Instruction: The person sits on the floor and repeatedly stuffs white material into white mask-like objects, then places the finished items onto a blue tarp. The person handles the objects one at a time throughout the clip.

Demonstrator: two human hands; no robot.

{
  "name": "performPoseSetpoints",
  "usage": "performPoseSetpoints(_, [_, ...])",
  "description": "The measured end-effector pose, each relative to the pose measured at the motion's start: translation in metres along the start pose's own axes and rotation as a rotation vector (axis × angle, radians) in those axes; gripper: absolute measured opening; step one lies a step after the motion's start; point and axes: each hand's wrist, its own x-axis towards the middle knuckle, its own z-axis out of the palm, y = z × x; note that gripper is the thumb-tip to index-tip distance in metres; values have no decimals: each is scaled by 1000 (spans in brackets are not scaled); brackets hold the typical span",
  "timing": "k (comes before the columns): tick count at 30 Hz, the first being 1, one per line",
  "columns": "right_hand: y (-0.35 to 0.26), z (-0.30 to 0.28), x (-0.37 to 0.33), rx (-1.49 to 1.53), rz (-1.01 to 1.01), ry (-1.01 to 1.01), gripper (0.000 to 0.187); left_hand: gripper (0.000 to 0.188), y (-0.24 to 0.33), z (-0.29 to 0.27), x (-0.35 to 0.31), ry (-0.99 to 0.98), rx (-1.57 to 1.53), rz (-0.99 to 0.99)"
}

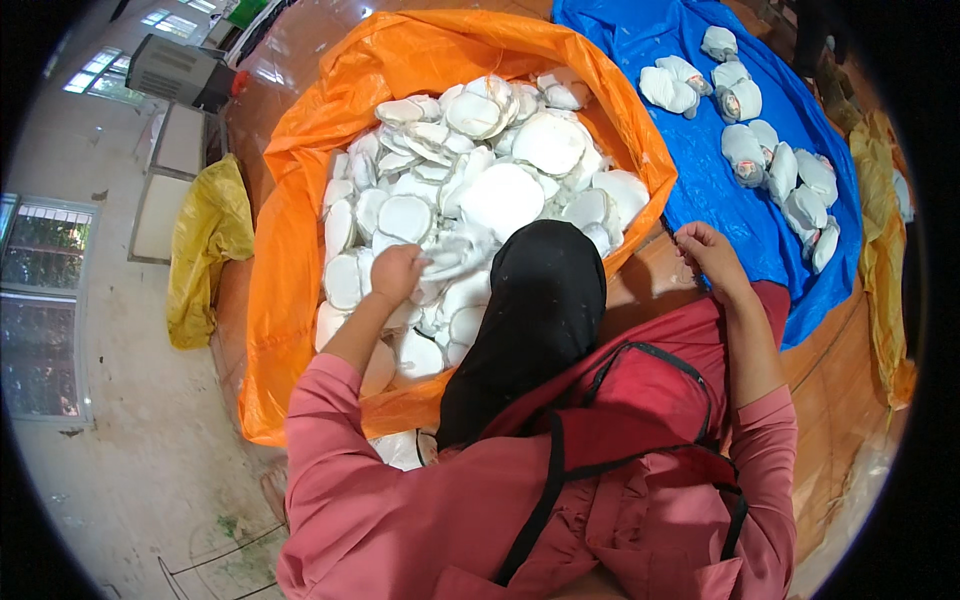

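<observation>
A large heap of white, round, flat pads [503, 198] fills an opened orange sack [290, 230] in front of me. At its left side my left hand [397, 272] is closed, gripping a motion-blurred white round pad [452, 257] at the edge. My right hand [708, 252] hovers over the floor between the orange sack and a blue sheet [690, 165]. Its fingers are curled together, and whatever they pinch, if anything, is too small to make out. Tied bundles of white pads [788, 180] lie in groups on the blue sheet.
Black cloth [545, 300] covers my knee, which overlaps the near edge of the heap. A yellow sack [208, 250] leans by the left wall, below a grey machine [172, 72]. More yellow sheeting [880, 250] lies at the far right on the tiled floor [640, 285].
</observation>
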Motion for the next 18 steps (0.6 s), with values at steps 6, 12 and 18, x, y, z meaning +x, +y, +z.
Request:
performPoseSetpoints(6, [-6, 6, 1, -5, -20, -26, 11, 19, -12, -53, 41, 135, -408, -316])
performPoseSetpoints(12, [-2, 7, 2, -67, -35, -43, 15, 22, 75, -88, 89, 199, -1377, -465])
performPoseSetpoints(18, [-11, 16, 3, 32, -235, -39, 17, 24, 160, -75, 132, 173, -1787, -576])
